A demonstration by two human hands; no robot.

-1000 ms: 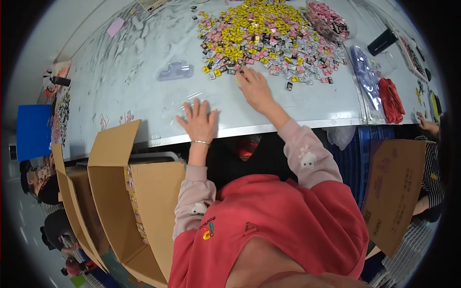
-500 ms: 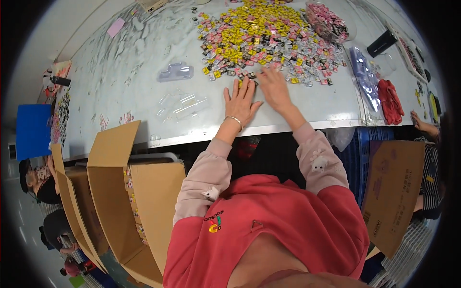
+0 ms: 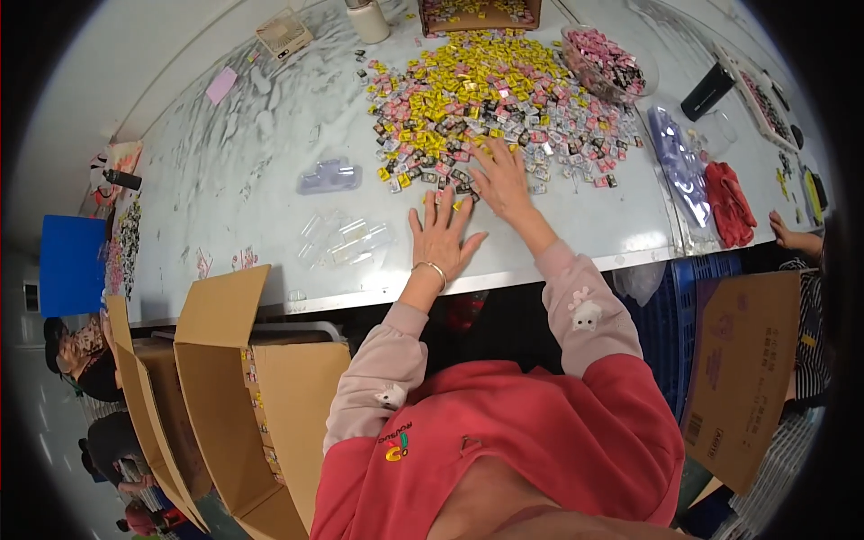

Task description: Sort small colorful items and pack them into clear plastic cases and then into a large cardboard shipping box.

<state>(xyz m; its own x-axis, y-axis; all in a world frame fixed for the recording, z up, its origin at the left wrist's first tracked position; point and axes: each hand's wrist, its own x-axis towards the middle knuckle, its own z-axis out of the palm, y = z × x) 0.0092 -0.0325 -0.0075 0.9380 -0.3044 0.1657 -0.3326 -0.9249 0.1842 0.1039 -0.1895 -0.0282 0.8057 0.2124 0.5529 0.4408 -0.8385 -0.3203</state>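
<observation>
A wide heap of small tile-like pieces [image 3: 486, 90], yellow, pink, black and pale, covers the middle of the marbled table. My left hand [image 3: 441, 241] lies palm down at its near edge, fingers spread, the fingertips touching a few pieces. Slightly farther in, my right hand [image 3: 502, 180] reaches over the heap's near side with its fingers apart. I cannot see anything gripped in either hand. Left of my hands lie several clear plastic covers [image 3: 346, 241] and, beyond them, a clear moulded plastic tray [image 3: 329, 176].
A clear bowl [image 3: 654, 81] of pink and black pieces stands at the back right, near a black cylinder [image 3: 708, 92]. Clear plastic packaging [image 3: 677, 166] and a red cloth [image 3: 729, 205] lie on the right. Open cardboard boxes [image 3: 216, 310] stand below the table's front edge. Other people work on both sides.
My right hand has moved farther into the heap, away from my left. The view has tilted up, bringing a box of pieces and a white bottle into sight at the back.
</observation>
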